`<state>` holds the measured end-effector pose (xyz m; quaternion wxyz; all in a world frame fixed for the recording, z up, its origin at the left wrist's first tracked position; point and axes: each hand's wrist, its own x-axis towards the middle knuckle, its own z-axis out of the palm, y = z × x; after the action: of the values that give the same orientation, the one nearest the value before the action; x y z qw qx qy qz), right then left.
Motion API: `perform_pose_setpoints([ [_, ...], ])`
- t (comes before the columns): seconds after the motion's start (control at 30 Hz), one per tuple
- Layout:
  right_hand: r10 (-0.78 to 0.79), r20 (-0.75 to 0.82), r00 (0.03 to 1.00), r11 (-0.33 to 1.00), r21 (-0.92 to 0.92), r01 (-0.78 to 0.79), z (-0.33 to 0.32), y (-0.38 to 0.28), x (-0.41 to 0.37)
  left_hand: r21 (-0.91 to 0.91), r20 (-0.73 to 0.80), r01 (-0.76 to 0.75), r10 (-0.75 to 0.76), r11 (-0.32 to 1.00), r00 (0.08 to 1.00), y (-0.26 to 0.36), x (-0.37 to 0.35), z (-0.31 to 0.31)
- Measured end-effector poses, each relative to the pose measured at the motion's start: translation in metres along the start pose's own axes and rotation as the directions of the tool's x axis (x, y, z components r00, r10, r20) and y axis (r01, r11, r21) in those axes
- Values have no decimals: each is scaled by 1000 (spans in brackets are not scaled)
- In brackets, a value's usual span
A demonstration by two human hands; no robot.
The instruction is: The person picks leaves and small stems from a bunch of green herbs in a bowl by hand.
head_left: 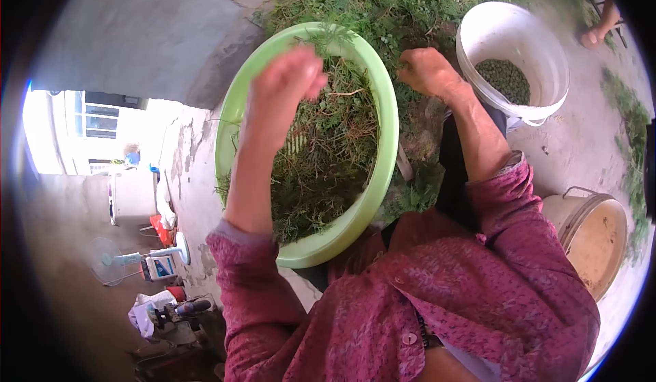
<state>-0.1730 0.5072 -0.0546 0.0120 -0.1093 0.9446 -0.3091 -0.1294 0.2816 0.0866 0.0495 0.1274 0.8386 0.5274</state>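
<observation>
A light green basin [383, 143] sits tilted in front of me, filled with plucked green and brown plant stems [328, 156]. My left hand [287, 85] hovers over the basin with its fingers bunched around a thin green sprig. My right hand [427, 71] is just past the basin's right rim, fingers curled down into a heap of green plants [383, 6] on the ground. What the fingers hold is partly hidden. Both arms wear magenta patterned sleeves.
A white bucket [478, 40] at upper right holds small green pods [506, 80]. A tan pot [594, 235] with a wire handle stands at the right. Another person's foot [593, 37] shows at the top right. A fan [109, 259] and clutter sit at the lower left on concrete.
</observation>
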Motion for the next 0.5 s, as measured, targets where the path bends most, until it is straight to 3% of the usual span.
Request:
perform_pose_setpoints([
  [0.03,4,5,1000,1000,8,-4,-1,4,-1,-25,70,127,-125,992,990,-24,-15,-10],
  [0.1,-9,-34,999,998,-66,7,-3,9,-2,128,73,290,-301,948,951,-51,-53,-10],
  [0.13,7,-27,1000,999,-50,-9,-9,6,-5,125,62,304,-313,945,948,-66,-68,-11],
  [0.2,-31,-36,999,999,-44,29,-6,7,-3,492,244,70,-214,868,946,-92,-91,-14],
  [0.33,-29,14,999,999,-37,30,0,-1,-3,584,193,-26,-108,811,975,-121,-104,-23],
  [0.4,-1,124,992,998,-65,9,-1,-6,-4,667,111,-61,-19,743,994,-127,-106,-28],
  [0.5,-1,91,996,999,-37,4,3,-6,-7,675,109,-94,26,732,994,-135,-104,-32],
])
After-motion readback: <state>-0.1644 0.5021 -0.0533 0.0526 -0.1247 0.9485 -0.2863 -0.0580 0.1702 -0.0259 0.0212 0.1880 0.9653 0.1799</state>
